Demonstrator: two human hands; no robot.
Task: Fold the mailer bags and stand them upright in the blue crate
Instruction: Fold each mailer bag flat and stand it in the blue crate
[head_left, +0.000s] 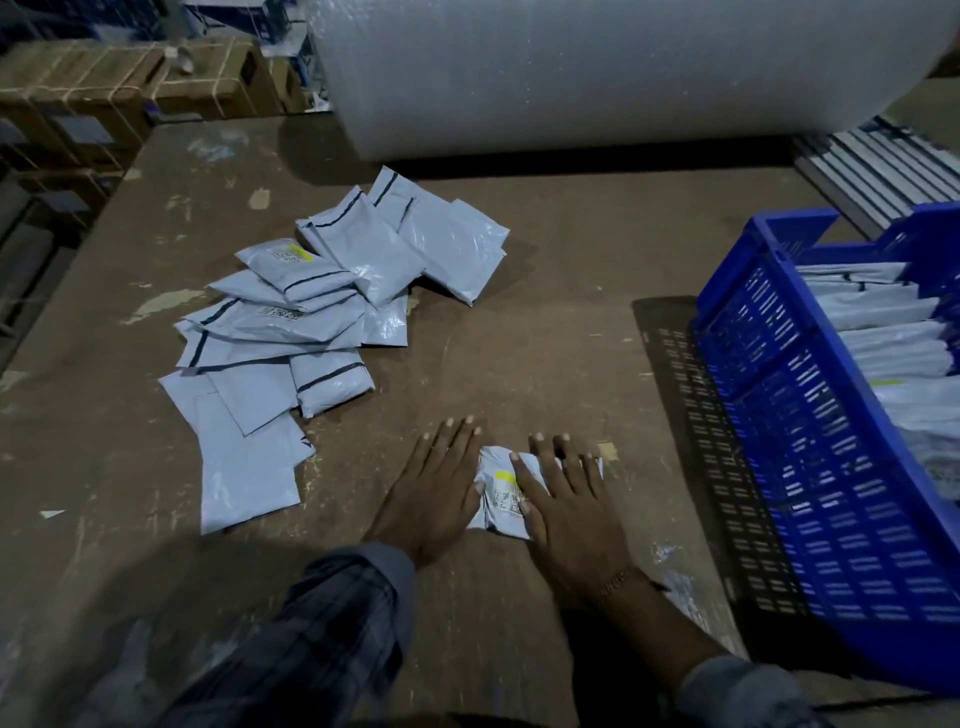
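Landmark: the blue perforated crate (810, 415) stood at the right edge of the brown worktable (545, 291), and every place below was taken from it.
Cardboard boxes (104, 83): strapped and stacked beyond the table's far-left corner, the things farthest from the crate.
Loose mailer bags (291, 332): a scattered, overlapping pile of grey bags lay flat on the table well to the left of the crate; a few showed a barcode label and a yellow tag.
Left hand (431, 488): lay flat with fingers straight and spread, left of the crate and near the table's front edge; it gripped nothing, and its thumb side touched the left end of the folded bag.
Folded mailer bag (501, 493): a small grey packet with a barcode label and a yellow tag lay on the table between the two hands, left of the crate and apart from it.
Right hand (561, 499): pressed down on the right part of that bag with straight, spread fingers, not curled round it; a bracelet showed at the wrist.
Bubble wrap roll (623, 73): a large roll lay across the far side of the table, behind the crate and to its left.
Bags in the crate (883, 338): grey mailer bags stood on edge in a row inside it.
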